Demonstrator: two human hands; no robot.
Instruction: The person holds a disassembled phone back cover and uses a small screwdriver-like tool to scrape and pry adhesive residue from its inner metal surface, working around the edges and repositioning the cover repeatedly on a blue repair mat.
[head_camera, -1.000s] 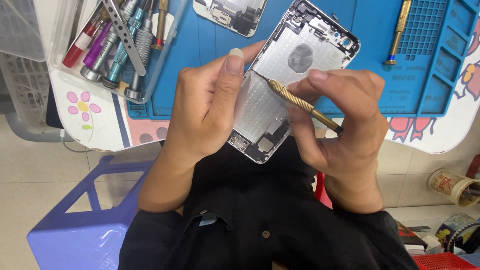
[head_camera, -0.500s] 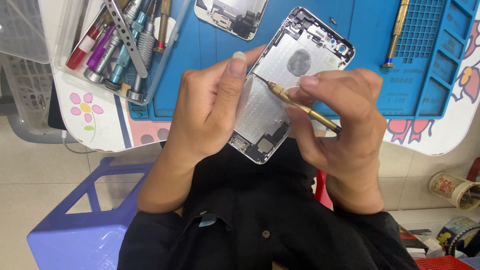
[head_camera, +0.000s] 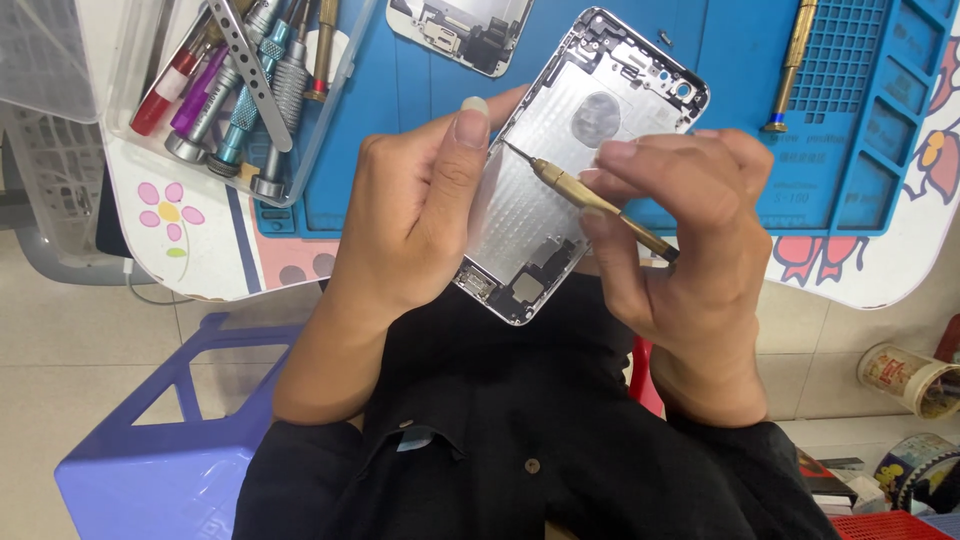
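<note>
Phone shell (head_camera: 560, 190), opened and silver, is being gripped above a blue mat (head_camera: 420, 120) by the left hand (head_camera: 420, 215), while right hand (head_camera: 690, 250) fingers are pinching a brass screwdriver (head_camera: 590, 200) against it.

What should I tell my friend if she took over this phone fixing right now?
Left hand: holds the opened silver phone shell by its left edge, thumb on the rim, above the blue work mat.
Right hand: pinches a brass screwdriver, its tip on the shell's left inner edge.
Nearby: the removed screen part lies on the mat's top edge, a second brass screwdriver to the right, and more drivers in the clear tray on the left.
Done: shell is open, screen off.
Left: the spot under the tip; whether a screw sits there is too small to tell.
</note>
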